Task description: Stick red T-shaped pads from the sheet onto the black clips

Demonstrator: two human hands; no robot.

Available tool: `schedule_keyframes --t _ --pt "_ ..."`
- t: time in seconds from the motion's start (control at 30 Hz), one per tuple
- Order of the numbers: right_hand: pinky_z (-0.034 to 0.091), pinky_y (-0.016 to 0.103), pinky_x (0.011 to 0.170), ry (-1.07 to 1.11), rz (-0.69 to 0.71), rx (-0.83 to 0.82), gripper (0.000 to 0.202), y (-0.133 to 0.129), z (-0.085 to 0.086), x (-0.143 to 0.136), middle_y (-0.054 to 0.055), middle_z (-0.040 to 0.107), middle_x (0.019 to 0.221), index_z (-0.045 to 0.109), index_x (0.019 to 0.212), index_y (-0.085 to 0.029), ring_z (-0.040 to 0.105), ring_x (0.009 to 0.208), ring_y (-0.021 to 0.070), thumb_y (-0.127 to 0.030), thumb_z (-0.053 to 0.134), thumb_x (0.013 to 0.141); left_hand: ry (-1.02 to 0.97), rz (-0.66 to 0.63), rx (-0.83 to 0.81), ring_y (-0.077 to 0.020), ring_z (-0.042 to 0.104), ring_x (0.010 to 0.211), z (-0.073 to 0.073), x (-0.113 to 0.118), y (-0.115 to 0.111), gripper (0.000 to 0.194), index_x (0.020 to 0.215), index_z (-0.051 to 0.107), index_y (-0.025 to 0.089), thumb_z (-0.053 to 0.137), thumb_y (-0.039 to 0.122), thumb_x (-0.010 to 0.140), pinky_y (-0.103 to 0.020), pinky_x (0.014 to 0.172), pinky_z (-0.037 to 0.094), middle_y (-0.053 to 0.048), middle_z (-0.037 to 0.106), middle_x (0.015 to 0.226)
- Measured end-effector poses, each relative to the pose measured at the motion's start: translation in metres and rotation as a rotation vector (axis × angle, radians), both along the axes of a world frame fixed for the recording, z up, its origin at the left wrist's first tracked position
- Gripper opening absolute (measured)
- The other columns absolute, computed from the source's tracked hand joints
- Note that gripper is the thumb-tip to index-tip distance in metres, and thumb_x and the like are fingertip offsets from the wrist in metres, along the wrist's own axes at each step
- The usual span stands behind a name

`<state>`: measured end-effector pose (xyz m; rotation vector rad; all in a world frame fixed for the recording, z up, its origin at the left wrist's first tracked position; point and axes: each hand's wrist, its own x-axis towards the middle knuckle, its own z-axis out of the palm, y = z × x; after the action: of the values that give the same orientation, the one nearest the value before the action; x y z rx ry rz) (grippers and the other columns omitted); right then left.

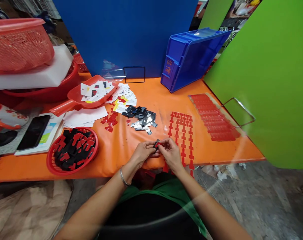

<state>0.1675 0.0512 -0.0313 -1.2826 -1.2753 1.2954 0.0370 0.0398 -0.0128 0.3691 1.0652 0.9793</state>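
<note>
My left hand is closed on a small black plate near the table's front edge. The fingers of my right hand pinch a small red piece against that plate. Beyond my hands lies a loose pile of black and silvery plates. Rows of red T-shaped pieces lie beside and partly behind my right hand. At the left, a red basket holds black plates with red pieces on them. Scattered red bits lie left of the pile.
A red scoop with paper cards stands at the back left, near a dark phone and a mug. A blue crate stands at the back. Red strips lie at the right, beside a green panel.
</note>
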Motion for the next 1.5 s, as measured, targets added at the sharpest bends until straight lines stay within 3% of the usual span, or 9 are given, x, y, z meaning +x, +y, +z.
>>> schedule_keyframes --t 0.4,0.63,0.73,0.83,0.93,1.1,1.37,1.5 --pt "0.051 0.03 0.053 -0.021 -0.003 0.01 0.019 0.0 -0.002 0.001 -0.002 0.058 0.067 0.051 0.079 -0.024 0.058 0.055 0.0153 -0.038 0.064 0.074 0.003 -0.012 0.009 -0.0133 0.068 0.065 -0.002 0.0 -0.001 0.022 0.092 0.066 0.007 0.067 0.002 0.071 -0.024 0.067 0.058 -0.006 0.069 0.072" --pt "0.053 0.032 0.053 -0.015 0.019 0.028 0.017 -0.006 0.002 0.0 -0.001 0.058 0.068 0.051 0.082 -0.025 0.06 0.056 0.0167 -0.038 0.062 0.079 0.108 0.083 0.011 -0.0113 0.065 0.054 -0.002 0.01 -0.002 0.013 0.088 0.065 0.007 0.065 0.006 0.075 -0.023 0.06 0.057 -0.005 0.068 0.065" --pt "0.054 0.033 0.059 -0.129 -0.017 0.139 0.014 -0.007 0.007 0.002 0.005 0.06 0.087 0.056 0.083 -0.023 0.061 0.064 0.0162 -0.038 0.058 0.082 0.106 0.089 0.018 -0.0109 0.064 0.052 -0.001 0.011 -0.003 0.014 0.088 0.065 0.007 0.068 0.008 0.074 -0.023 0.059 0.057 -0.005 0.068 0.064" --pt "0.053 0.032 0.065 -0.271 -0.092 0.254 0.015 -0.003 0.01 0.003 0.009 0.053 0.107 0.059 0.078 -0.022 0.06 0.077 0.0169 -0.036 0.059 0.081 0.103 0.078 0.022 -0.0105 0.064 0.052 0.001 0.011 -0.003 0.014 0.089 0.065 0.007 0.066 0.006 0.075 -0.023 0.06 0.056 -0.005 0.068 0.064" --pt "0.052 0.031 0.066 -0.305 -0.095 0.243 0.015 0.003 0.01 0.002 0.008 0.053 0.1 0.058 0.075 -0.022 0.058 0.08 0.018 -0.035 0.059 0.08 0.11 0.081 0.009 -0.0105 0.064 0.052 0.003 0.011 -0.003 0.014 0.089 0.065 0.007 0.062 0.003 0.076 -0.023 0.06 0.056 -0.005 0.068 0.064" --pt "0.048 0.029 0.064 -0.287 -0.086 0.214 0.014 0.008 0.008 0.001 0.004 0.056 0.087 0.057 0.074 -0.021 0.055 0.069 0.0155 -0.034 0.06 0.078 0.115 0.086 -0.016 -0.0099 0.063 0.05 0.005 0.011 -0.002 0.015 0.089 0.063 0.006 0.054 -0.001 0.079 -0.023 0.059 0.056 -0.006 0.069 0.064" --pt "0.045 0.028 0.059 -0.281 -0.088 0.162 0.015 0.01 0.008 0.0 0.002 0.056 0.076 0.057 0.071 -0.021 0.052 0.062 0.0141 -0.034 0.06 0.077 0.103 0.088 -0.002 -0.0112 0.064 0.052 0.004 0.01 -0.002 0.012 0.086 0.064 0.008 0.066 0.005 0.074 -0.023 0.059 0.057 -0.005 0.068 0.063" --pt "0.046 0.028 0.058 -0.277 -0.104 0.147 0.015 0.011 0.006 -0.001 0.001 0.057 0.074 0.056 0.069 -0.02 0.052 0.059 0.0137 -0.034 0.061 0.075 0.108 0.089 -0.007 -0.0105 0.064 0.051 0.004 0.011 -0.003 0.012 0.087 0.063 0.007 0.063 0.003 0.075 -0.022 0.057 0.056 -0.005 0.068 0.062"
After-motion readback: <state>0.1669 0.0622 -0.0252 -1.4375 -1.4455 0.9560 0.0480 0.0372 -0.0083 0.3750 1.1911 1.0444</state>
